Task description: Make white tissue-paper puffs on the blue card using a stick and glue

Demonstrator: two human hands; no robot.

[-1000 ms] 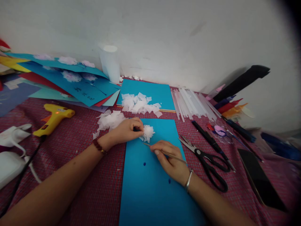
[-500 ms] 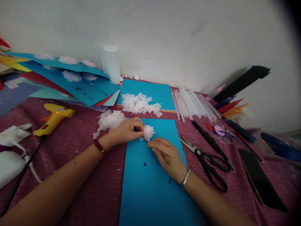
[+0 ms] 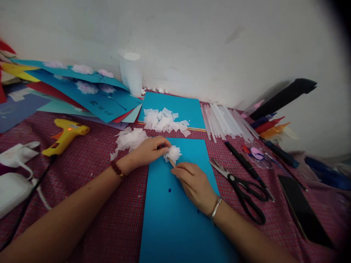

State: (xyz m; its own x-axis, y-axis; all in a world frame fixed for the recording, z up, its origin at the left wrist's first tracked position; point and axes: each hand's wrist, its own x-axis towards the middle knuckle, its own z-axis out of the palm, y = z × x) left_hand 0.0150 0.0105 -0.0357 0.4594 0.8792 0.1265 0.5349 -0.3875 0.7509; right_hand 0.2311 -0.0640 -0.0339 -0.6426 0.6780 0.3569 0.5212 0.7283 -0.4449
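Note:
A tuft of white tissue paper (image 3: 174,153), fluffed like a flower, sits on the upper part of a blue sheet (image 3: 164,226). My left hand (image 3: 153,150) is at the tuft's left side, thumb and fingertips closed against its edge. In my right hand (image 3: 193,182) is a thin wooden stick (image 3: 172,163), pinched near its lower end, with its other end reaching the underside of the tuft. Two dark blue spots mark the sheet, one of them a round dot (image 3: 169,190) below the tuft.
Loose tissue squares (image 3: 130,138) lie left of the sheet, more on a stack of blue card (image 3: 175,100) behind. Scissors (image 3: 238,186), a black pen-like tool (image 3: 244,162) and a phone (image 3: 301,208) lie right. A yellow glue gun (image 3: 64,137) is left, glue sticks (image 3: 225,120) near the wall.
My right hand has shifted slightly down, and more of the wooden stick now shows between it and the tuft. My left hand stays beside the tuft, almost unmoved.

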